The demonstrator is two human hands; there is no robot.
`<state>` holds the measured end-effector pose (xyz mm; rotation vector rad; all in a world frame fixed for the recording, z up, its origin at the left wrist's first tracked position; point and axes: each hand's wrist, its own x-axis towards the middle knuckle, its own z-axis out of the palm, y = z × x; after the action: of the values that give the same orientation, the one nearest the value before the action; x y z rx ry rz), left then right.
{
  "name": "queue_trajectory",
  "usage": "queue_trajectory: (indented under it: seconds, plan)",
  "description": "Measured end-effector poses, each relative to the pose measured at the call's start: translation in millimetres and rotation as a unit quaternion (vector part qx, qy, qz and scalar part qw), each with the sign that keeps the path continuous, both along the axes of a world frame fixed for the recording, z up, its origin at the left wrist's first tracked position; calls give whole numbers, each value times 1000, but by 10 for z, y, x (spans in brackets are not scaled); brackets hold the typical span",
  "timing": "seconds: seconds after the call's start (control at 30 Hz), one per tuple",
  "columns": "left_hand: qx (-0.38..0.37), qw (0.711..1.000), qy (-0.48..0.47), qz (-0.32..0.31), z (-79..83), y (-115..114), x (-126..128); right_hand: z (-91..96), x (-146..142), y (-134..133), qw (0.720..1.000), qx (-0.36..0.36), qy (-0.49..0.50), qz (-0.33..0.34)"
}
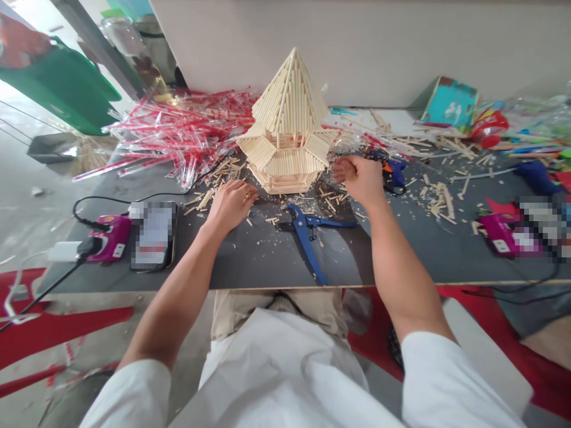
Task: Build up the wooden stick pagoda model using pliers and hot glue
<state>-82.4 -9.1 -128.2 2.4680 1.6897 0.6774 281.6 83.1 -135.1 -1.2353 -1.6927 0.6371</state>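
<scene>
A small pavilion model [289, 125] of pale wooden sticks stands upright at the table's middle, with a pointed roof above a lower ring of eaves. My left hand [232, 202] rests on the table at its front left, fingers loosely bent and holding nothing I can see. On the model's right side my right hand [362, 177] hovers close to the eaves, its fingers apart and slightly curled, with no object visible in them. A blue-handled cutter [306, 235] lies between my forearms, its jaws toward the model. Cut stick bits [209, 193] are scattered around both hands.
Red-striped clear wrappers [191, 134] pile up at the back left. A phone [154, 235] and a purple power socket [110, 238] with cables lie left. A blue glue gun [395, 172] sits beyond my right hand; another purple socket [508, 235] is far right.
</scene>
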Motion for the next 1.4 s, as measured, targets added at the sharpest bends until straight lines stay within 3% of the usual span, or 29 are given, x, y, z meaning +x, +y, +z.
queue_trajectory:
  seconds: [0.17,0.3,0.5,0.63,0.77,0.93,1.1,1.4]
  plan:
    - [20,1000,-16,2,-7,5,-27,-32,40,15,997,35,-62,28]
    - [31,999,-19,13,6,-16,-20,25,48,-6,991,40,-131,-2]
    - [46,997,-24,54,48,-37,-45,39,40,3,997,-30,-60,-45]
    - [48,994,-40,84,50,-24,-86,25,59,2,992,4,-127,-24]
    - [42,997,-45,50,21,-16,-66,86,-17,-55,983,17,-181,-23]
    - [54,996,-68,-4,4,-38,48,95,-117,-88,991,-11,-133,-29]
    - [63,996,-66,-22,-3,-36,86,17,-109,-52,987,20,-155,-22]
    - [68,996,-38,-30,-78,24,112,42,-153,-70,987,6,-160,-3]
